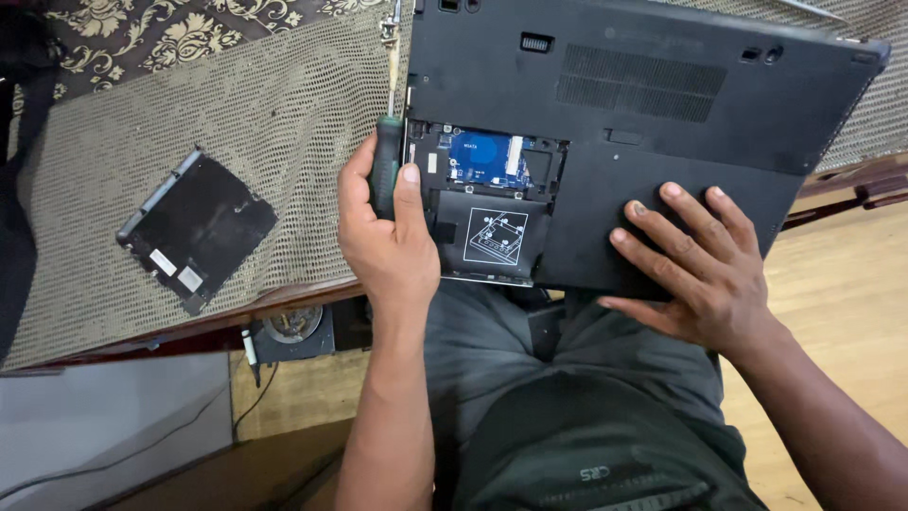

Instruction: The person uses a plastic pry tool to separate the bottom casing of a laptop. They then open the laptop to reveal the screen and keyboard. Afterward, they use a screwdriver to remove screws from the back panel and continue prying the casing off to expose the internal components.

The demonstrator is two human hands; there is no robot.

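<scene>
A dark laptop (653,114) lies upside down on the table, its near edge over my lap. An open bay (487,203) in its underside shows a blue circuit board and a black drive caddy. My left hand (388,237) grips a screwdriver (386,161) with a dark green handle, its shaft pointing away along the laptop's left edge. My right hand (705,265) lies flat with fingers spread on the laptop's near right corner.
A removed black cover panel (194,232) lies on the mesh-patterned table cloth (284,114) to the left. The wooden table edge (189,331) runs below it. Wooden floor (842,274) shows at right. A small round object (293,324) sits under the table edge.
</scene>
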